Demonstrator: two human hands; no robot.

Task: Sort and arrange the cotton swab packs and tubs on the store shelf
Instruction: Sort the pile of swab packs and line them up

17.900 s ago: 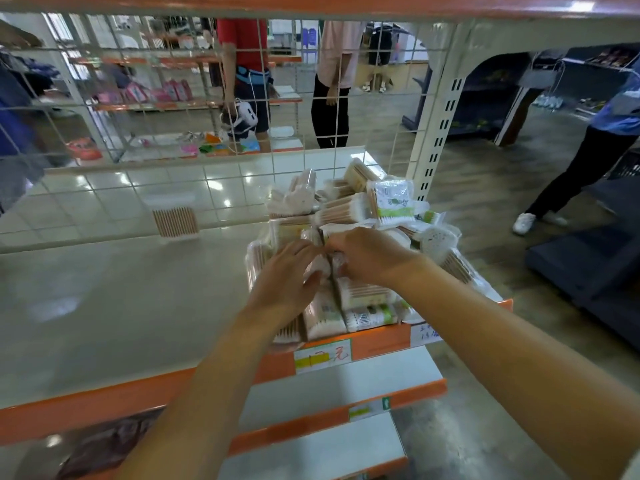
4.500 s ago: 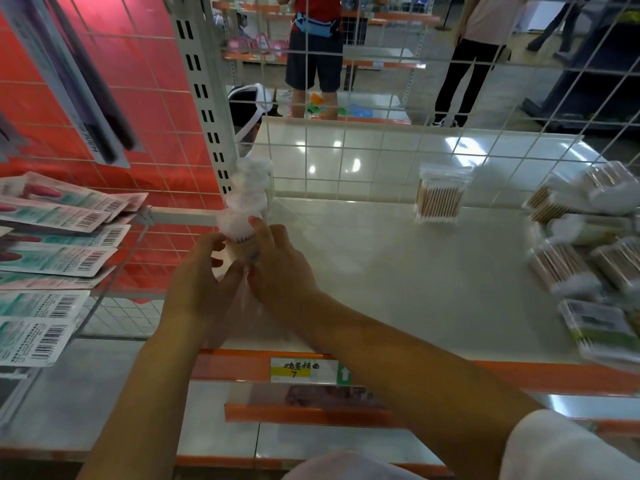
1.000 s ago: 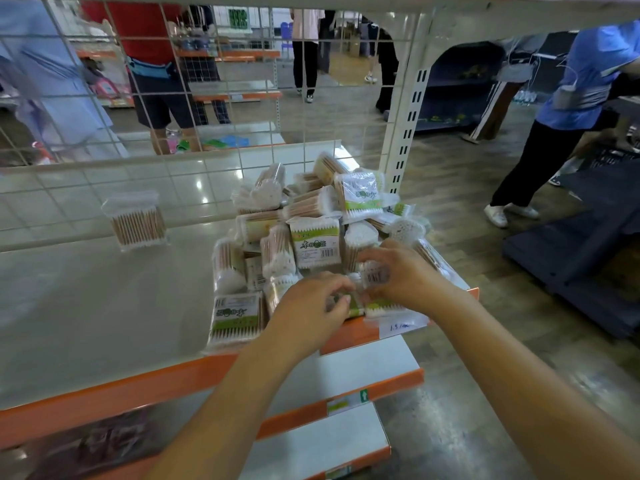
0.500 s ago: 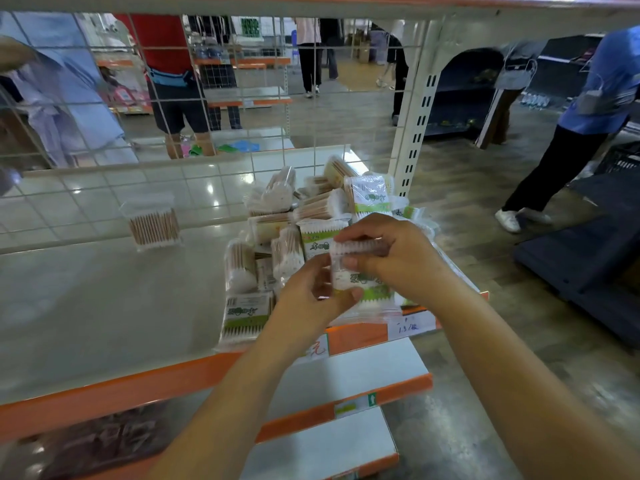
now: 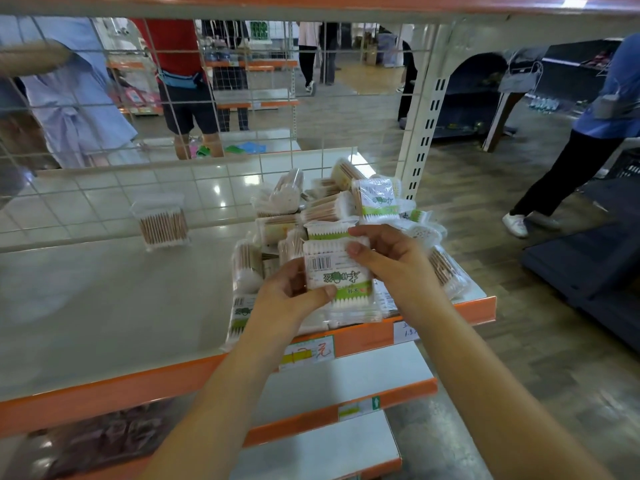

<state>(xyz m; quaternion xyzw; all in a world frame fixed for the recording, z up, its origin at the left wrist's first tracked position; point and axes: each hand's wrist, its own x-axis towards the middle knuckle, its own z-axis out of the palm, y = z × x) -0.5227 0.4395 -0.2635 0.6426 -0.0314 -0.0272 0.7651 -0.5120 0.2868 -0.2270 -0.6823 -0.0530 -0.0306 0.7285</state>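
Your left hand (image 5: 289,299) and right hand (image 5: 391,258) both grip a flat cotton swab pack (image 5: 337,271) with a green band, held just above the heap of swab packs and tubs (image 5: 322,209) at the right end of the shelf (image 5: 104,299). Your left thumb pinches its lower edge; your right fingers curl over its top right corner. A lone pack of wooden-stemmed swabs (image 5: 162,225) stands upright well to the left, near the wire mesh back (image 5: 242,109).

Two bare forearms, no sleeves, watch or rings visible; left hand (image 5: 287,299) and right hand (image 5: 391,261) ungloved, short nails.
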